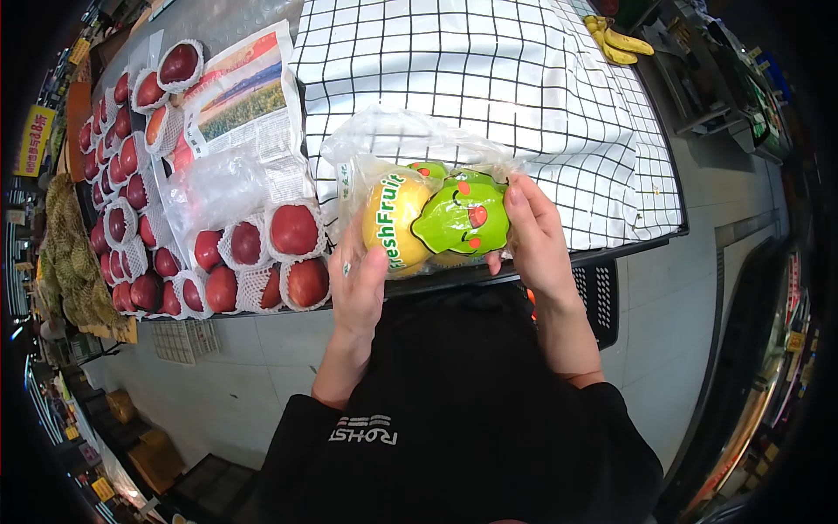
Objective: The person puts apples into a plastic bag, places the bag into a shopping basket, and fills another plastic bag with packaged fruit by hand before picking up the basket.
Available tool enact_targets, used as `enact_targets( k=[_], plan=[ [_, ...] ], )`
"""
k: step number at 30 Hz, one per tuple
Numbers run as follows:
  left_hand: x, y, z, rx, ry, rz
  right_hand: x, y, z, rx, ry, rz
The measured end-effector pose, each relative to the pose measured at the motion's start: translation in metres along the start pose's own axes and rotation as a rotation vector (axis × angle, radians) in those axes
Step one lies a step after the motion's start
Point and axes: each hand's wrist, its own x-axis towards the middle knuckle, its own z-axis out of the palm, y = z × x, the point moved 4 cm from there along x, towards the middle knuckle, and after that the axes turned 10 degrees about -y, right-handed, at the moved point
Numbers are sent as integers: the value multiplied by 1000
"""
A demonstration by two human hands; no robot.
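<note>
A clear plastic fruit bag (397,223) printed with "FreshFruit" and a green cartoon fruit is held between both hands above the table's front edge. Yellow round fruit shows through its left part; the print hides the rest of the contents. My left hand (358,284) grips the bag's lower left side, thumb in front. On the right side, my right hand (537,231) pinches the bag beside the green print, thumb near its top. The loose upper part of the bag spreads over a black-and-white checked cloth (463,61).
Red apples (293,230), many in white foam nets, fill the table's left side. Beside them lie a newspaper (240,100) and a crumpled clear plastic bag (214,188). Bananas (618,42) rest at the far right corner. Durian-like spiky fruit (65,253) stands left of the table.
</note>
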Motion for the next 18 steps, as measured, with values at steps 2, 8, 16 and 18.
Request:
enact_targets(
  k=[2,8,16,18],
  plan=[
    [5,10,0,177,-71,13,8,-3,-4,5,-23,-29],
    [45,47,1,4,-241,75,43,-23,-12,-67,-19,-53],
    [70,55,-4,354,45,198,65,-16,-22,-442,-165,192],
    [73,57,-9,312,99,263,62,-9,-31,-688,-141,85]
  ],
)
